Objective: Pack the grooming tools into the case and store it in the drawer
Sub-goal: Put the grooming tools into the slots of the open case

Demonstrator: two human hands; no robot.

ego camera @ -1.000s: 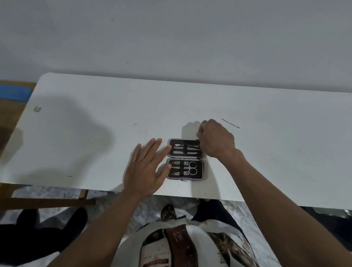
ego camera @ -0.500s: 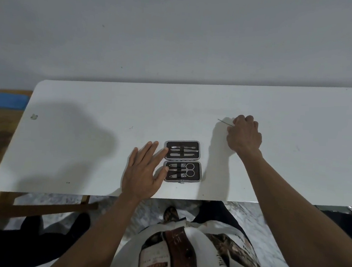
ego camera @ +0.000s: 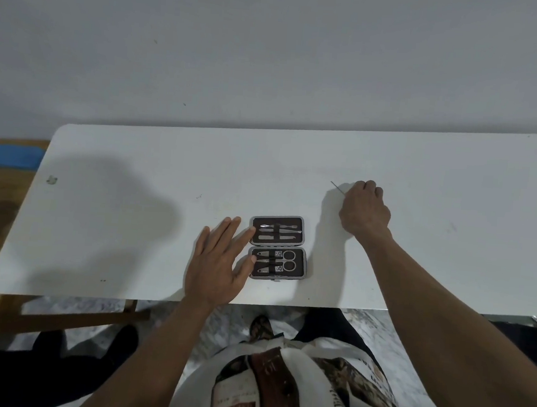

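A small grooming case (ego camera: 303,249) lies open and flat near the white table's (ego camera: 130,224) front edge, its two dark halves holding metal tools under straps, scissors (ego camera: 288,260) among them. My left hand (ego camera: 220,263) rests flat with fingers spread, fingertips touching the case's left side. To the right and further back, my right hand (ego camera: 364,211) is curled over a thin metal pick (ego camera: 337,187), whose tip sticks out to the left of the fingers. Whether the pick is off the table, I cannot tell.
A grey wall runs behind the table. A small pale scrap (ego camera: 51,180) lies near the table's left end. Wooden frame pieces (ego camera: 84,317) and a marbled floor show under the front edge. My printed shirt (ego camera: 294,391) fills the bottom.
My right hand left the case's upper half and moved right and back to the thin pick, closing over it. My left hand stayed against the case.
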